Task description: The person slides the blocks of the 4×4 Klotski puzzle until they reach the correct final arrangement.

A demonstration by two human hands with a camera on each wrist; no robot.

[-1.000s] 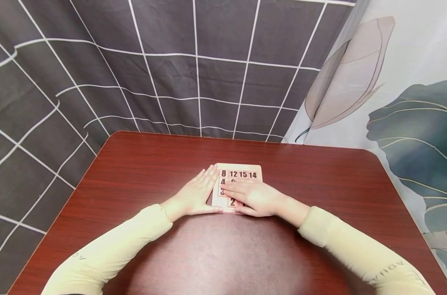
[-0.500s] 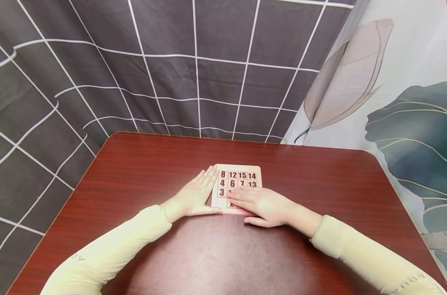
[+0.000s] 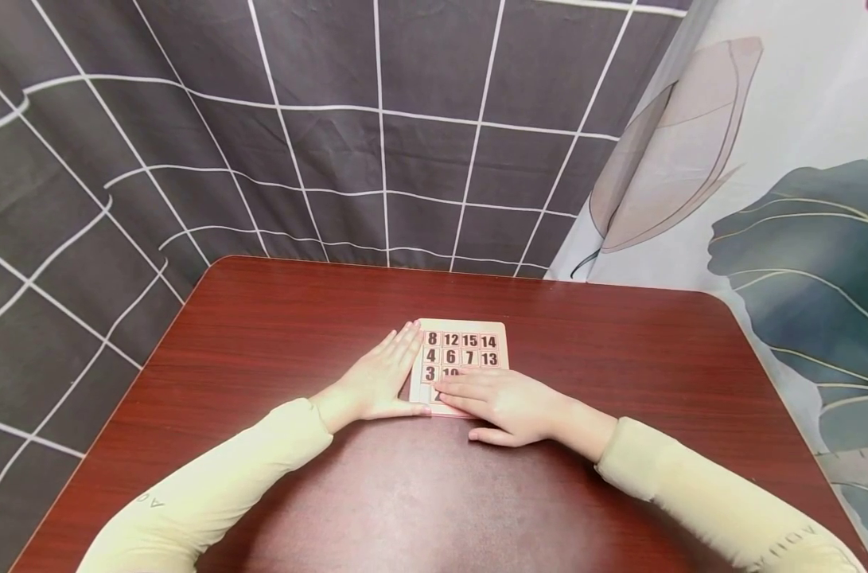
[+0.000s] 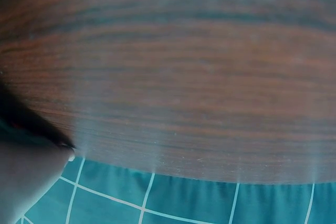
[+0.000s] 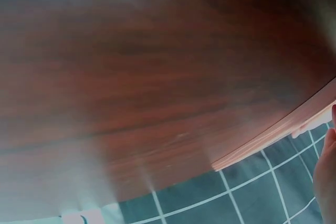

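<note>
A number slide puzzle (image 3: pixel 469 327) lies flat on the table, its wooden frame holding tiles with black numerals. My left hand (image 3: pixel 376 378) rests along its left side, with straight fingers at the upper left edge and the thumb at the lower left corner. Across the lower tiles lie the straight fingers of my right hand (image 3: pixel 508 404), covering most of the bottom two rows. The "2" tile (image 3: pixel 437 395) shows partly at the right fingertips. In the right wrist view the puzzle's pale edge (image 5: pixel 273 134) appears beside the right hand (image 5: pixel 328 177).
The reddish-brown wooden table (image 3: pixel 319 306) extends on all sides of the puzzle. Behind it hangs a dark grid-patterned curtain (image 3: pixel 333 151), and a white leaf-print curtain (image 3: pixel 799 119) hangs at the right. Part of the left hand (image 4: pixel 26 182) shows at the left wrist view's corner.
My right hand has drawn back toward me from the middle rows, uncovering tiles such as 6, 7 and 13. It then shifted slightly left, and the "2" tile slid left. My left hand stayed put.
</note>
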